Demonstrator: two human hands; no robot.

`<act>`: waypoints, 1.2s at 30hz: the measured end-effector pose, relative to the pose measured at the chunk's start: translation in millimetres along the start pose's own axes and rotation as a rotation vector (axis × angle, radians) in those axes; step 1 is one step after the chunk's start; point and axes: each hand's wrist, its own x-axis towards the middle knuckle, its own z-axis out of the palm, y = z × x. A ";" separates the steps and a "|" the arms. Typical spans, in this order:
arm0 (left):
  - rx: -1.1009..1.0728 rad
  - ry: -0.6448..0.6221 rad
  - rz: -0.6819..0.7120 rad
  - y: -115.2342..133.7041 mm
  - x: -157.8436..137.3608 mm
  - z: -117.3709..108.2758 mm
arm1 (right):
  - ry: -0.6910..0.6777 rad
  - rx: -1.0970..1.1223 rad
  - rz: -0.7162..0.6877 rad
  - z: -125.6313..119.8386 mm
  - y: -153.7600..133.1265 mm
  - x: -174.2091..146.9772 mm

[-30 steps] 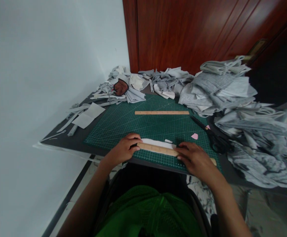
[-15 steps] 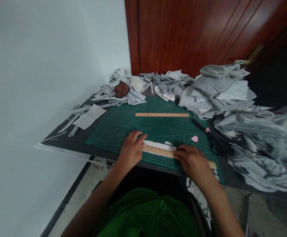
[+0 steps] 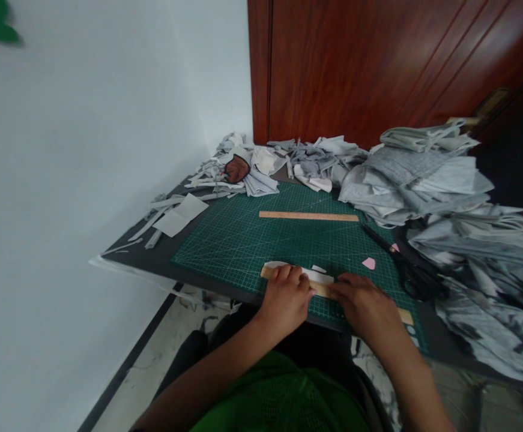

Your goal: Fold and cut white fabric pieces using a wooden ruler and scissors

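Note:
Near the front edge of the green cutting mat (image 3: 225, 240), a wooden ruler (image 3: 322, 289) lies along a white strip of cloth or paper (image 3: 319, 276). My left hand (image 3: 287, 295) is closed over the ruler's left part, its fingers curled onto the strip and the thumb at the right side. Farther right, my right hand (image 3: 370, 305) grips the ruler with its fingers pressed together, and the ruler's end shows beyond the hand. Part of the strip is hidden under my left fingers. A small white scrap (image 3: 319, 269) lies just behind the strip.
A second wooden ruler (image 3: 308, 216) lies farther back on the mat. Black scissors (image 3: 417, 279) and a pink scrap (image 3: 368, 263) are at the right. Grey fabric piles (image 3: 418, 180) line the right side, with cuttings (image 3: 313, 159) along the back and a white wall (image 3: 130, 120) at the left.
My left hand has moved right along the ruler, from its left end onto its middle, and curled over it. My right hand stays on the ruler. The whole view has shifted slightly.

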 end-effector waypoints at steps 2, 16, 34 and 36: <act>0.037 -0.011 -0.019 1.2 3.3 1.1 | -0.018 0.005 0.011 -0.2 -0.3 0.4; -0.003 0.052 -0.059 6.1 -6.2 11.2 | -0.058 0.028 0.031 1.0 1.4 0.5; -0.225 -0.031 0.025 -4.8 4.2 5.0 | -0.079 0.039 0.029 -3.0 1.7 -0.6; -0.269 -0.043 0.035 -10.8 6.4 3.4 | -0.085 0.050 0.034 -4.4 1.9 0.3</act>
